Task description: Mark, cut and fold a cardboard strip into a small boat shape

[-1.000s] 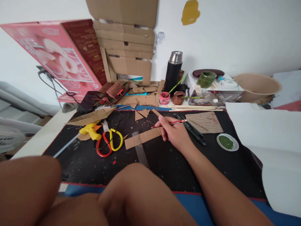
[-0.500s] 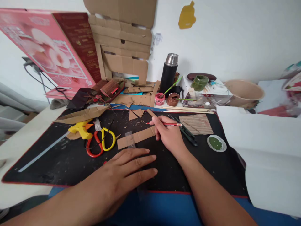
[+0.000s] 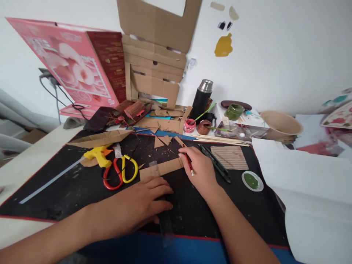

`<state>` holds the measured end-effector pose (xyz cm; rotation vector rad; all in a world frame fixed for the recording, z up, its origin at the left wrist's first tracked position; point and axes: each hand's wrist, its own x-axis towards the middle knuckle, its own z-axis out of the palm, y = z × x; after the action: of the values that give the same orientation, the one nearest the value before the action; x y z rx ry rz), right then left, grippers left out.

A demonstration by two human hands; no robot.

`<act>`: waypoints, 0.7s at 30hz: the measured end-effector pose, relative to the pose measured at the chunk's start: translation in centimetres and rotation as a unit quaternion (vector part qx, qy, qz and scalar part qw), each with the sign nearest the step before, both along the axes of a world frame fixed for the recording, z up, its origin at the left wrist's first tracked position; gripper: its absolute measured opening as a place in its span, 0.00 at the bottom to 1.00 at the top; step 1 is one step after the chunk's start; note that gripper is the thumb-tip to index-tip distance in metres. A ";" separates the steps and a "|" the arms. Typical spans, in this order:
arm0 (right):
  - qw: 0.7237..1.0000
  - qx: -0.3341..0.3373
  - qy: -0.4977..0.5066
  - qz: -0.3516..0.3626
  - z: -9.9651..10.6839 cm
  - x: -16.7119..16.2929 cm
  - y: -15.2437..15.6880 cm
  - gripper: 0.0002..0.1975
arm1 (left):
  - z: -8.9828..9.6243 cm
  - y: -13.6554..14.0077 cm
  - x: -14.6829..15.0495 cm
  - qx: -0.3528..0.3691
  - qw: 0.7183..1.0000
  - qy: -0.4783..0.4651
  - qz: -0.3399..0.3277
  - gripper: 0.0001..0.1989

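Observation:
My right hand (image 3: 199,170) is closed round a red pencil (image 3: 188,161), whose pale end points toward me. That hand rests at the right end of a cardboard strip (image 3: 167,167) on the black mat. My left hand (image 3: 143,198) lies palm down just below the strip, fingers stretched out and slightly apart. Under it runs a clear plastic strip, like a ruler (image 3: 166,229), crossing the cardboard and reaching past the mat's front edge. Scissors (image 3: 129,168) with one red and one yellow handle lie left of the cardboard, beside a yellow glue gun (image 3: 100,156).
Dark green cutters (image 3: 217,165), corrugated cardboard (image 3: 231,157) and a dish of green paint (image 3: 251,180) lie to the right. Behind stand a black thermos (image 3: 202,99) and paint jars (image 3: 189,125). White paper (image 3: 316,194) covers the right side.
The view has tilted up a little. My left hand has drawn its fingers in slightly. In my right hand the pencil has swung from lying sideways to pointing toward me.

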<state>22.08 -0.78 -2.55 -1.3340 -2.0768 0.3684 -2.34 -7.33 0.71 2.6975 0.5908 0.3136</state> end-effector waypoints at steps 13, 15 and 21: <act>0.999 -0.031 0.019 -0.006 -0.5 -0.1 0.3 0.19 | 0.7 1.1 0.0 -0.020 0.997 -0.050 0.058 0.13; 0.995 -0.050 0.081 0.004 -0.1 -0.4 0.1 0.15 | 0.8 1.8 -0.4 -0.002 0.993 -0.063 0.103 0.13; 0.946 -0.205 0.240 0.066 0.9 -1.3 -0.7 0.18 | 0.5 4.3 -0.2 -0.014 0.962 -0.067 0.263 0.09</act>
<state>20.83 -1.45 -1.66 -1.1737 -1.7277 1.1185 -2.56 -3.06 1.20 2.4231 1.2555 0.6098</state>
